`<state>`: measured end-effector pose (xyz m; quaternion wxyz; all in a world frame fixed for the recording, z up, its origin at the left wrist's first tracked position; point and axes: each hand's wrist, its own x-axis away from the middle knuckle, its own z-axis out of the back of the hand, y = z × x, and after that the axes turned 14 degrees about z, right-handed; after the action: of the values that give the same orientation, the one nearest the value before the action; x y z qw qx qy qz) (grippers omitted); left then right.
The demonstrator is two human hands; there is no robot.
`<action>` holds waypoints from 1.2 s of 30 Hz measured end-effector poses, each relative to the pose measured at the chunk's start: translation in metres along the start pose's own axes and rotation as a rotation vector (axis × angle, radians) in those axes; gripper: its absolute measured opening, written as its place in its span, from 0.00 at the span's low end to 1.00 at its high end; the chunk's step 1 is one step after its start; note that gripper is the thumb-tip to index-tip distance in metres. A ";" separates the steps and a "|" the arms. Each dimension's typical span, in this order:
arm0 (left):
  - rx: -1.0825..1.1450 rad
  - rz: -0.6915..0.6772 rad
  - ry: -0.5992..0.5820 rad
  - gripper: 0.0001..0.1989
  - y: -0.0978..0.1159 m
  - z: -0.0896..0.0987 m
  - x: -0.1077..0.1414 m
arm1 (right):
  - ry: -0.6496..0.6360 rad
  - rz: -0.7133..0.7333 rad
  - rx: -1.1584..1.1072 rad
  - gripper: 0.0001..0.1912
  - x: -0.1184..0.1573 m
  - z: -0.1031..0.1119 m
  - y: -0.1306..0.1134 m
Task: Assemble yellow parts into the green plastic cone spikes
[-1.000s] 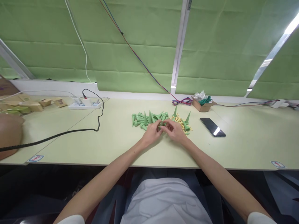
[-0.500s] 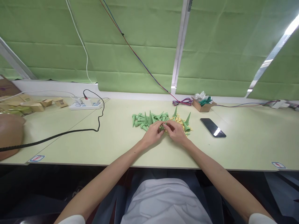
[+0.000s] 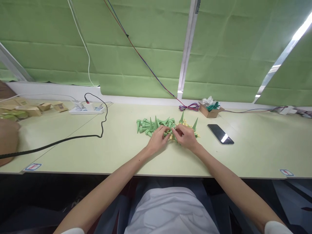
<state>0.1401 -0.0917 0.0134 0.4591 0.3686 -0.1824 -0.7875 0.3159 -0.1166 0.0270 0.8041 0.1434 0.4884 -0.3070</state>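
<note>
My left hand (image 3: 158,137) is closed, thumb and fingers around a green plastic spike (image 3: 171,130) that is mostly hidden by the fingers. My right hand (image 3: 186,137) pinches at the other side of it, fingertips close to the left ones; whatever small piece may be between them cannot be made out. Behind and to the left lies a pile of green cone-shaped spikes (image 3: 146,125), some standing point up. Small yellow pieces (image 3: 187,124) are scattered beyond and under my right hand, with a few green spikes (image 3: 195,124) standing among them.
A black phone (image 3: 220,134) lies to the right of the pile. Farther back sit a small cardboard box (image 3: 211,111) with plastic and green material, and coiled wires (image 3: 189,107). On the left are a power strip (image 3: 87,110), a black cable (image 3: 73,137) and cardboard pieces (image 3: 34,110).
My right hand has turned slightly, its fingertips drawn a little apart from the left ones. The left hand keeps its grip. The whole view has shifted slightly.
</note>
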 end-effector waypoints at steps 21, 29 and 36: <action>-0.033 -0.030 -0.062 0.21 0.001 -0.002 0.001 | -0.188 -0.335 0.210 0.08 -0.050 -0.026 0.113; -0.088 -0.066 -0.043 0.18 -0.001 -0.003 0.002 | -0.334 -0.342 0.277 0.11 -0.044 -0.039 0.129; -0.089 -0.062 -0.058 0.11 0.002 -0.001 0.003 | -0.313 -0.365 0.252 0.10 -0.040 -0.045 0.134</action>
<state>0.1409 -0.0951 0.0122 0.4451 0.3302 -0.1488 -0.8190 0.3565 0.0245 0.0312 0.7771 0.1028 0.3336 -0.5237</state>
